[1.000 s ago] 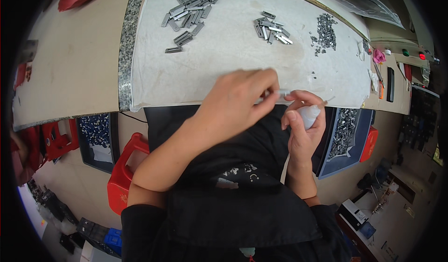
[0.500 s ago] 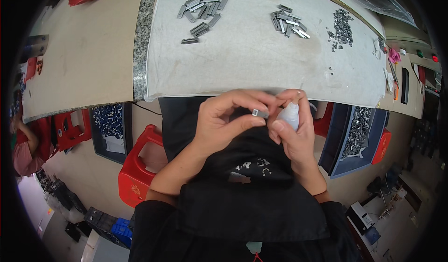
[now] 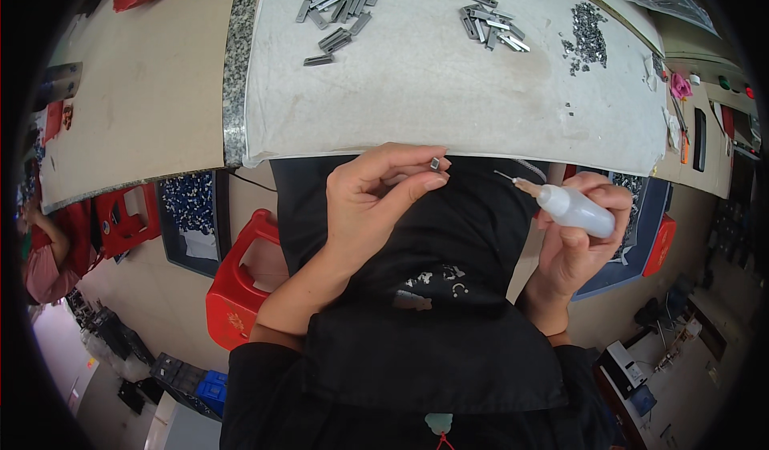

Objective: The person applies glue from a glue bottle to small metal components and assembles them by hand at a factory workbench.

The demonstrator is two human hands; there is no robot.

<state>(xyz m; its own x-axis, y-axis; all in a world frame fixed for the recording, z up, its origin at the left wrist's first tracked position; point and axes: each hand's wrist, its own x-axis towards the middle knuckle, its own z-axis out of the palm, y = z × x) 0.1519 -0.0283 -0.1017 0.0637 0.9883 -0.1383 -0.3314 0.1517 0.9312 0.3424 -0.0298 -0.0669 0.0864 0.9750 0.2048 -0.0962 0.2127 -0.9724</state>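
Observation:
Between thumb and fingertips, my left hand (image 3: 368,193) pinches a small grey metal piece (image 3: 435,164), its square end showing and the rest hidden by the fingers. My right hand (image 3: 573,250) is wrapped round a white squeeze bottle (image 3: 583,211), tilted with its thin needle tip pointing left toward the metal piece. The needle and the piece are apart. Both hands are over my dark apron (image 3: 416,234), just in front of the table edge. On the pale table cover (image 3: 384,105) lie a larger pile of grey metal pieces (image 3: 344,5) and a smaller pile of them (image 3: 490,25).
A heap of tiny metal parts (image 3: 589,37) lies at the table's far right. Red stools (image 3: 232,290) and a grey bin of blue and white parts (image 3: 188,217) stand at the left. Another bin (image 3: 641,242) is behind my right hand. A person's arm (image 3: 52,242) shows at far left.
My right hand has moved right, away from my left, and the bottle has tipped from upright to pointing left. My left hand has shifted slightly up and left with the metal piece.

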